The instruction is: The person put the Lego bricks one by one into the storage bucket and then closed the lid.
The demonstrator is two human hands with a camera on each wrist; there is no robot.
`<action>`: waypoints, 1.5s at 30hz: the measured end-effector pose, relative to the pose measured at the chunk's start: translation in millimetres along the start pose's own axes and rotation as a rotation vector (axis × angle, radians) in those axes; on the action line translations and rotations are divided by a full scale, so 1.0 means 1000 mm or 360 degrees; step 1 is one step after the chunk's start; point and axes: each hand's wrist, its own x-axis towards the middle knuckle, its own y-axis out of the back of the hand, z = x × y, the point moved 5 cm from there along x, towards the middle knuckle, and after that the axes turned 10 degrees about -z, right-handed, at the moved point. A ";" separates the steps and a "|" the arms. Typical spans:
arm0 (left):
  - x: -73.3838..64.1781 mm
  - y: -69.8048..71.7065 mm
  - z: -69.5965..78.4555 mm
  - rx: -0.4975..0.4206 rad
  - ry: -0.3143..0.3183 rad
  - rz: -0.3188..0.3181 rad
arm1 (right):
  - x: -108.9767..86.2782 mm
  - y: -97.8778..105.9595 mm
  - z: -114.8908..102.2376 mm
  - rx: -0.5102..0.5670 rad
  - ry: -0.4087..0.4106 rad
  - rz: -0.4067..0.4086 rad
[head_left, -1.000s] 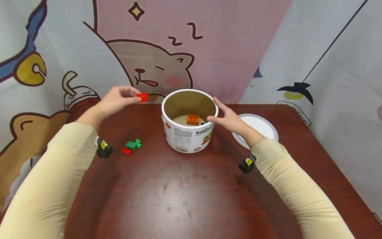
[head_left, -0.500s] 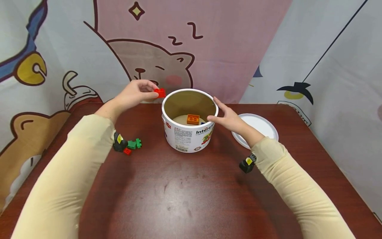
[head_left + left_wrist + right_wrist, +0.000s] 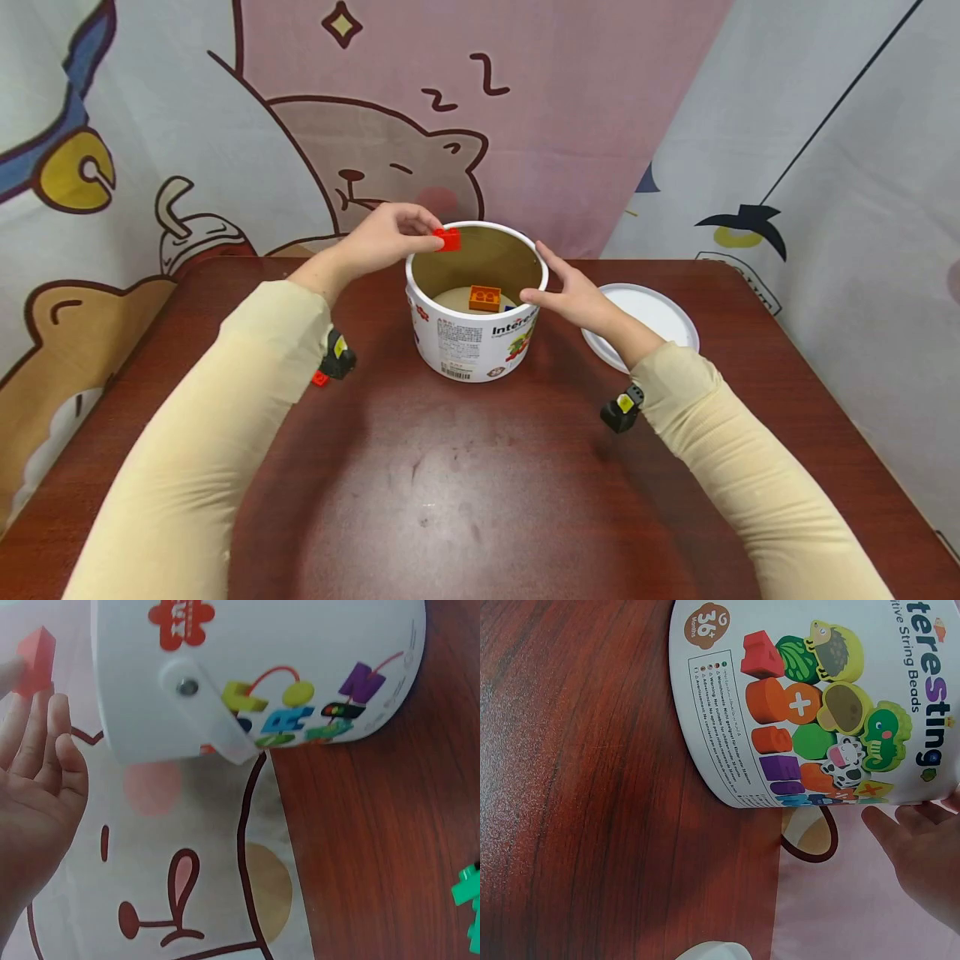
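In the head view my left hand (image 3: 393,237) pinches a red toy brick (image 3: 447,240) between thumb and fingertips, over the left part of the bucket's mouth. The left wrist view also has the red brick (image 3: 36,661) at its upper left. The white bucket (image 3: 457,346) stands upright with printed pictures on its side. My right hand (image 3: 577,298) holds its right rim, thumb and fingers spread along it. Inside lie an orange brick (image 3: 484,298) and, partly hidden by the front rim, something blue (image 3: 510,308).
A round white lid (image 3: 652,321) lies on the table right of the bucket, partly behind the right forearm. Left, a small red brick (image 3: 320,379) shows beside the left wrist camera. Green bricks (image 3: 469,900) appear at the left wrist view's right edge. A printed curtain (image 3: 600,100) hangs behind.
My left hand has carried the red brick rightward, from left of the bucket to over its mouth. The left forearm now covers the green bricks in the head view. My right hand stays put.
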 end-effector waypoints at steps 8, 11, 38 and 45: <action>0.005 -0.009 0.007 0.0009 -0.0051 -0.0021 | 0.001 -0.001 -0.001 0.0001 0.0021 0.0006; 0.006 -0.010 0.007 0.0000 -0.0053 -0.0033 | 0.001 -0.001 -0.002 0.0001 0.0023 0.0007; -0.031 0.023 -0.035 -0.0004 0.0064 0.0122 | 0.000 -0.001 -0.001 -0.0001 0.0025 0.0008; -0.059 0.035 -0.069 0.0048 0.0200 0.0167 | 0.000 -0.001 0.001 0.0000 0.0015 0.0001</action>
